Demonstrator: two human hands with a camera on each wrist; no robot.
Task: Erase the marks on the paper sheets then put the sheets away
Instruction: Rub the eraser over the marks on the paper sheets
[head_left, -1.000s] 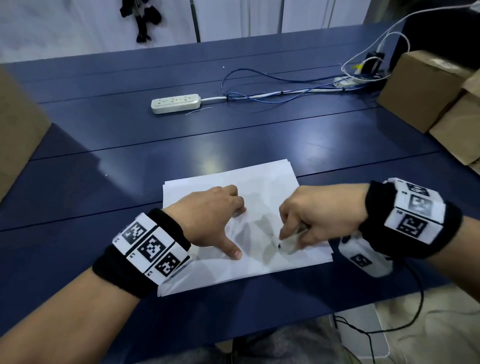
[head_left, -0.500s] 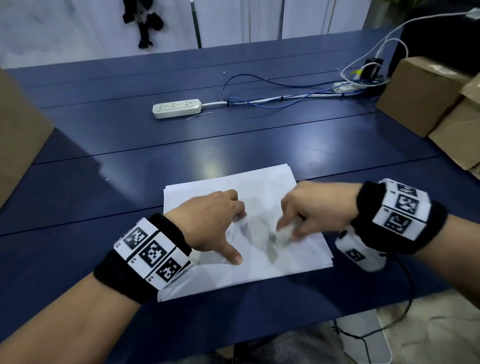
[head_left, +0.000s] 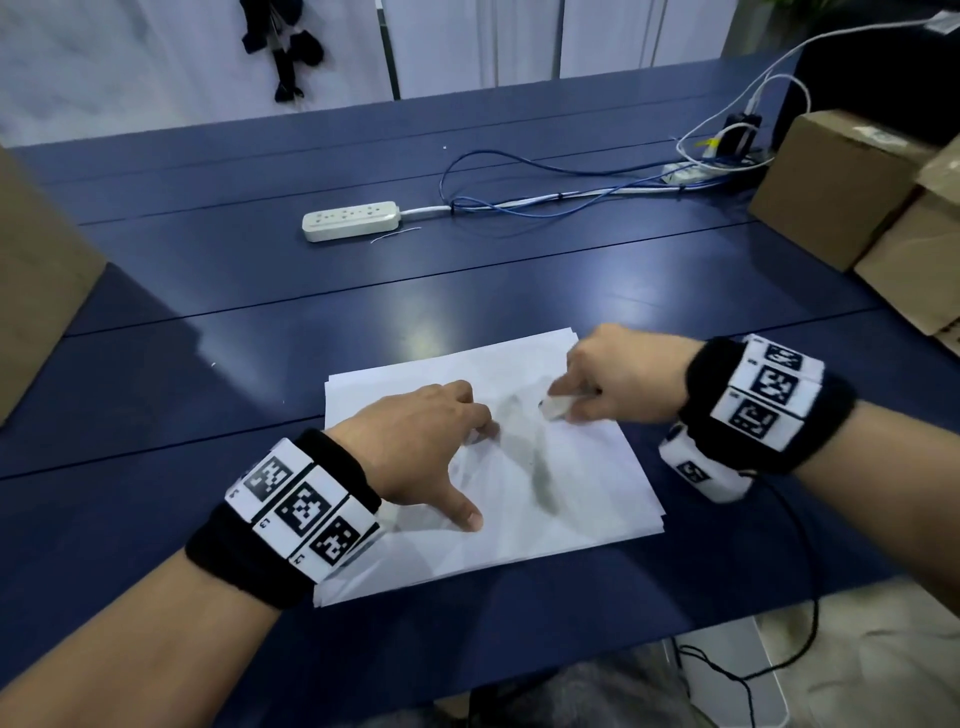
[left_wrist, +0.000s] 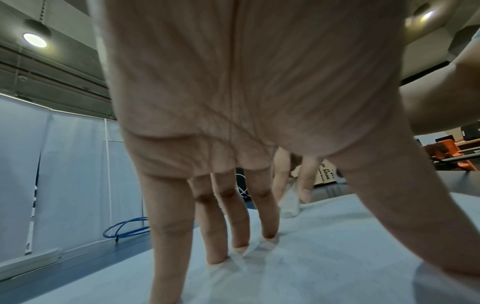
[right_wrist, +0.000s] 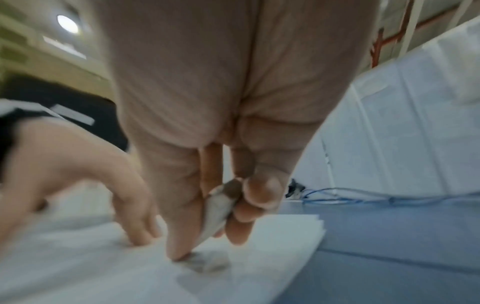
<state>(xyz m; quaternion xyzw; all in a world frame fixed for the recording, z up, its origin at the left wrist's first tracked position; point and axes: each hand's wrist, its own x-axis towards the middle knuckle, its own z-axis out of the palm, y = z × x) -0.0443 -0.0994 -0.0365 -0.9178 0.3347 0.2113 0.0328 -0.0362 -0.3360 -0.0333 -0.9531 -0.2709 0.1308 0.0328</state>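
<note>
Fingertips (left_wrist: 269, 234) of the left hand (head_left: 415, 447) press straight down on the stack of paper sheets (head_left: 582, 499), thumb splayed, pinning it to the blue table (head_left: 363, 322); nothing is gripped. Right hand (head_left: 618, 374) pinches a small white eraser (head_left: 556, 406) between thumb and fingers, its tip on the top sheet near the far edge. Sheets lie near the table's front edge, slightly fanned. Paper this thin looks light, limp and quick to crease or tear under rubbing, so I'd hold it flat close beside the eraser, and later lift the stack by an edge
</note>
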